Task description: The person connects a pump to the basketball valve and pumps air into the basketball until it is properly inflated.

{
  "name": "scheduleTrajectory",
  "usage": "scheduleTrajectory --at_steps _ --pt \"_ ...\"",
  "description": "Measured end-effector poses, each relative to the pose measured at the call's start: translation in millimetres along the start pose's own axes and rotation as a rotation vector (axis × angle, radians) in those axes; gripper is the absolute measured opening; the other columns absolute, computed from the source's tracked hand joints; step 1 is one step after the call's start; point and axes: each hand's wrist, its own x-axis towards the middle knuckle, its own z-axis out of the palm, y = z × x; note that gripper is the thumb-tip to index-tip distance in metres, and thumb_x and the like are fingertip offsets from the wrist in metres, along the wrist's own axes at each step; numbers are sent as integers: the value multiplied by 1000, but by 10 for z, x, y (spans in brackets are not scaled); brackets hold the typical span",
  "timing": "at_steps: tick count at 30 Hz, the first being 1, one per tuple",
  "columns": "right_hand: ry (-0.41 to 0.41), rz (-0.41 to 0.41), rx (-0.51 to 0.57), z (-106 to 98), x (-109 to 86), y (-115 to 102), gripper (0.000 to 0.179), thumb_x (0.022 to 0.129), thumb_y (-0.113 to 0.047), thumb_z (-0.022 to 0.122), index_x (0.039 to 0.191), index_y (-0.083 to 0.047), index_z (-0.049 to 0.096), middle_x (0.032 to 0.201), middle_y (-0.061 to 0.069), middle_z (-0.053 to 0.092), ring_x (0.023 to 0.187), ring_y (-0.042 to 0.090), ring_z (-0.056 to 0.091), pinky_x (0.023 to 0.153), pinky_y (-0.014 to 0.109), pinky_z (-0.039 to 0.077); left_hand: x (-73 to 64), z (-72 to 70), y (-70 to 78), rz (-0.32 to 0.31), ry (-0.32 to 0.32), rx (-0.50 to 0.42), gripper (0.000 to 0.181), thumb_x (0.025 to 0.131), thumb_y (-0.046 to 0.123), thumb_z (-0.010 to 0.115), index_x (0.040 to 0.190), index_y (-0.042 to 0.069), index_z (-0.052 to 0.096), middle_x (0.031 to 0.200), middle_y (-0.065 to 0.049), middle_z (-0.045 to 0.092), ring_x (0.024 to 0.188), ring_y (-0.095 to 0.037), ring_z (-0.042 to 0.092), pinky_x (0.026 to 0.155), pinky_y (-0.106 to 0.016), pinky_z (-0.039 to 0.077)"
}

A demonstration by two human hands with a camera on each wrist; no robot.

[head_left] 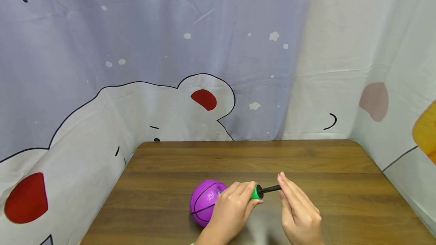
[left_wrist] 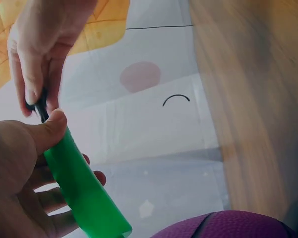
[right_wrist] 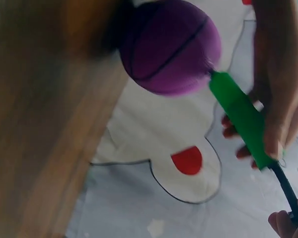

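Note:
A purple ball [head_left: 203, 201] with black lines sits on the wooden table, left of both hands. My left hand [head_left: 231, 209] grips the green barrel of a small hand pump [left_wrist: 84, 183], its fingers and thumb wrapped around it. In the right wrist view the pump's tip meets the ball [right_wrist: 171, 47] at its side. A black rod [head_left: 271, 189] sticks out of the barrel's other end. My right hand [head_left: 301, 213] holds the end of that rod between thumb and fingers, and its black handle is mostly hidden there.
The brown wooden table [head_left: 163, 165] runs back to a printed cloth [head_left: 259, 67] hung behind it. More of this cloth closes in the left and right sides.

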Motion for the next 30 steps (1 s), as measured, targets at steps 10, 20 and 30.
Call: scheduleTrajectory --at_steps 10,20,30 --pt "-34 -27 63 123 -156 -55 29 102 -7 58 102 20 69 109 28 71 121 14 64 99 19 50 -7 1 41 10 -27 -6 39 86 30 79 117 8 71 107 1 74 91 -10 68 81 -23 58" --pt "31 -134 43 -4 72 42 26 100 -6 60 100 18 70 102 30 72 101 27 73 96 21 53 7 -26 9 -27 -64 -49 37 89 34 75 120 15 68 108 5 74 92 -9 67 81 -22 58" --pt "145 -76 -11 -136 375 67 23 97 -4 65 96 18 71 99 26 74 95 27 75 93 20 55 -13 -61 -100 -41 -11 -9 37 85 33 78 117 15 68 104 6 73 86 -8 64 75 -22 57"
